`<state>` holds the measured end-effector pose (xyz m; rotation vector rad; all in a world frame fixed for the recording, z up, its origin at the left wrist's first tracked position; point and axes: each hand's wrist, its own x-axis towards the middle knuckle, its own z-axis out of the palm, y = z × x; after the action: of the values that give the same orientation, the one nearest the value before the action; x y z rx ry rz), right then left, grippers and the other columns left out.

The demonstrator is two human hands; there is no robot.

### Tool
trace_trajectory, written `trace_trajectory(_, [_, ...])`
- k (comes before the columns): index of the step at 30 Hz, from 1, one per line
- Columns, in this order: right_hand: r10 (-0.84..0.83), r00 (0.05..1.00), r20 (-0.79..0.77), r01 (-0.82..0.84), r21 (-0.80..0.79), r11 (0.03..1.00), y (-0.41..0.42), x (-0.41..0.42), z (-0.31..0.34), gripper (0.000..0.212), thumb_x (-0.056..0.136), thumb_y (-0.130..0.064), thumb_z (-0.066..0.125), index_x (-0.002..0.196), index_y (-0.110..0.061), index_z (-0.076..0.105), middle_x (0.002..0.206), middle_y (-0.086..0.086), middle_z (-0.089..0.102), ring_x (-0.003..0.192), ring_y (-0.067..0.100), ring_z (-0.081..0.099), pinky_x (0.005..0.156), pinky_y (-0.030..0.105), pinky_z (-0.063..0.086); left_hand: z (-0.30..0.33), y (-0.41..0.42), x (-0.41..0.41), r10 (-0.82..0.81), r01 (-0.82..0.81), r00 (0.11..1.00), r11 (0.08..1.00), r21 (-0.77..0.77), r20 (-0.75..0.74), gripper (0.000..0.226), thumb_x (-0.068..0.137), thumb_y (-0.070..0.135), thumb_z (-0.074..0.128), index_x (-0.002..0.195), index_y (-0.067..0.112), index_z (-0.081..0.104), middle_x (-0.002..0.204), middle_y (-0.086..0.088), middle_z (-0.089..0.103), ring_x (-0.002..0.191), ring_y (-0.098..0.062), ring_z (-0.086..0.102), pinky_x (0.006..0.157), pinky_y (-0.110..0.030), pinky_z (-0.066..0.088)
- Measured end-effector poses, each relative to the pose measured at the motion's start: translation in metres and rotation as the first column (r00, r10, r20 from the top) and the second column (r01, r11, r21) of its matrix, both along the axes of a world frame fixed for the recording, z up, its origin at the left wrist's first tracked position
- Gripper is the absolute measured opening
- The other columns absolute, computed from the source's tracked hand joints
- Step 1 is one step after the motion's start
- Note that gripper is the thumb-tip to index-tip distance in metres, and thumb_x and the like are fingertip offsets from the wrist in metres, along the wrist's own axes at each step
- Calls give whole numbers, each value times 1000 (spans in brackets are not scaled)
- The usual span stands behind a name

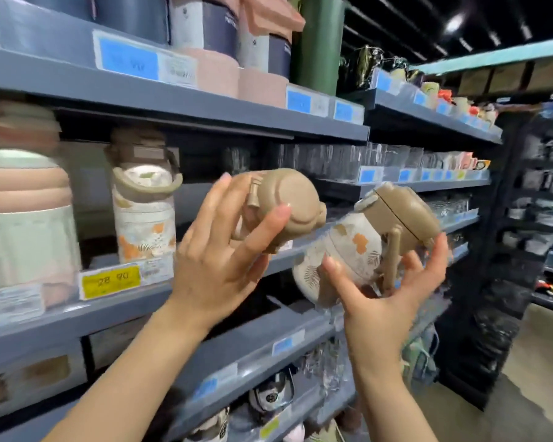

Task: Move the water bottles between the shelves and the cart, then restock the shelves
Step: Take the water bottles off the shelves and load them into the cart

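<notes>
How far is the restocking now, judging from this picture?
Done: one matching bottle already stands on the middle shelf. In hand: the left hand grips a tan-lidded bottle and the right hand another, both tilted before that shelf. Left: setting both down. No cart is visible.

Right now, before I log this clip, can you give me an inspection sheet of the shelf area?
Surface: grey middle shelf, yellow price tag on its edge.
Job's things: two tan-lidded bottles held tilted, left bottle, right bottle; a matching bottle on the shelf stands upright.
Clutter: pink and cream jugs beside it; clear glasses further along.
Grippers: left hand grips the left bottle; right hand grips the right bottle.
Cables: nothing seen.
Surroundings: shop aisle, dark racks to the right; cart not in view.
</notes>
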<state>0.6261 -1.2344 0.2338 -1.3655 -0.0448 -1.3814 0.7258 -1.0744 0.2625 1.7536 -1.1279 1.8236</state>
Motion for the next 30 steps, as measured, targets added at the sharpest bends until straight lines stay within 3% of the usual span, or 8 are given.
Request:
trace_trajectory(5, [164,978,130,-169,28,985,-37,69,24,108,66,-3,84,134,-53,16,140,-11,31,116,-20,42,87,4,42,10,-30,44,98,-95,988,995,-25,119,64,92,19,67,141,34,29,142,-21,36,132,-45,42,99,-48,46])
trace_trajectory(7, [232,960,159,-239,28,971,-50,96,31,110,65,-3,85,134,-55,17,144,-3,32,119,-9,49,91,13,46,11,-39,59,152,-148,984,988,-42,97,75,89,17,69,146,39,25,143,-20,35,135,-44,39,102,-46,43])
trace_trajectory(11, [318,936,149,-322,5,947,-67,142,38,112,66,-10,87,138,-55,14,145,-7,30,136,6,37,105,24,42,11,-53,86,282,-279,958,959,-54,53,102,81,16,77,155,39,11,147,-18,33,137,-43,37,99,-44,45])
trace_trajectory(15, [423,893,152,-424,-25,905,-67,185,43,113,66,-11,87,141,-50,12,141,-21,28,135,-9,27,104,13,37,11,-57,97,398,-398,917,913,-87,-14,98,76,16,77,150,42,17,146,-16,33,136,-40,37,87,-46,51])
trace_trajectory(19, [485,869,92,-482,-59,874,-56,213,41,114,65,-13,89,137,-58,13,141,-25,29,135,-7,31,110,30,38,12,-57,99,420,-455,884,873,-174,-205,101,71,17,85,146,34,20,144,-12,34,129,-38,44,67,-45,58])
trace_trajectory(21, [494,867,58,-490,-73,869,-51,222,37,115,64,-14,89,139,-58,15,145,-16,32,135,-1,35,109,33,40,12,-58,97,424,-482,864,854,-197,-273,107,64,21,88,145,32,20,144,-11,35,126,-35,46,64,-42,57])
trace_trajectory(25, [445,892,-80,-452,-193,871,-45,232,32,113,62,-25,90,140,-55,13,136,-32,29,119,-26,31,89,5,37,10,-59,99,463,-542,824,813,-214,-327,108,64,24,88,147,33,19,142,-10,37,123,-32,47,58,-42,57])
trace_trajectory(30, [233,934,-271,-336,-445,830,-41,230,32,110,62,-44,84,143,-52,9,138,-20,33,112,-7,42,82,35,46,7,-59,101,506,-651,722,728,-214,-472,97,70,49,71,150,34,17,142,-14,46,122,-37,53,58,-46,57])
